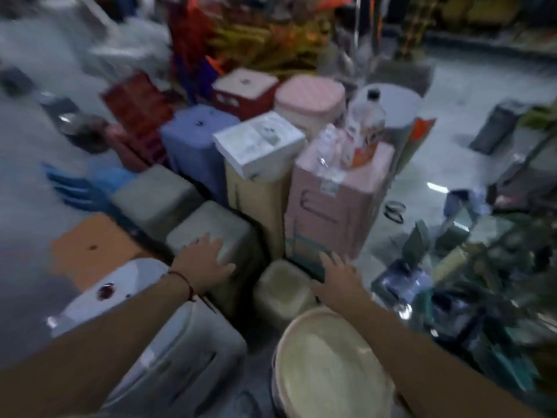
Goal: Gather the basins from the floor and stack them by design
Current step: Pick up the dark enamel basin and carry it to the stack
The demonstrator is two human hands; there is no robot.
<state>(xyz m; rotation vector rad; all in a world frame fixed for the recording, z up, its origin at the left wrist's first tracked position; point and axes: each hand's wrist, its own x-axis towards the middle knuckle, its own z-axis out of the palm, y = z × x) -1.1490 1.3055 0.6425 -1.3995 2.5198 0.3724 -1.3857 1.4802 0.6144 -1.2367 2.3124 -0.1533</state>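
Both hands hold nothing: left hand [208, 260] flat on a grey stool [211, 233], right hand [337, 277] spread above cream basins [328, 369] at lower centre. Bottles [328, 152] above could topple if bumped.

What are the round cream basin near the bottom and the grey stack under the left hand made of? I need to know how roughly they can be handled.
Round cream basin: probably moulded plastic, judging by its thin rolled rim, even colour and dull sheen. Grey stack under the left hand: likely plastic too, matte, with rounded moulded corners. Blur leaves both uncertain.
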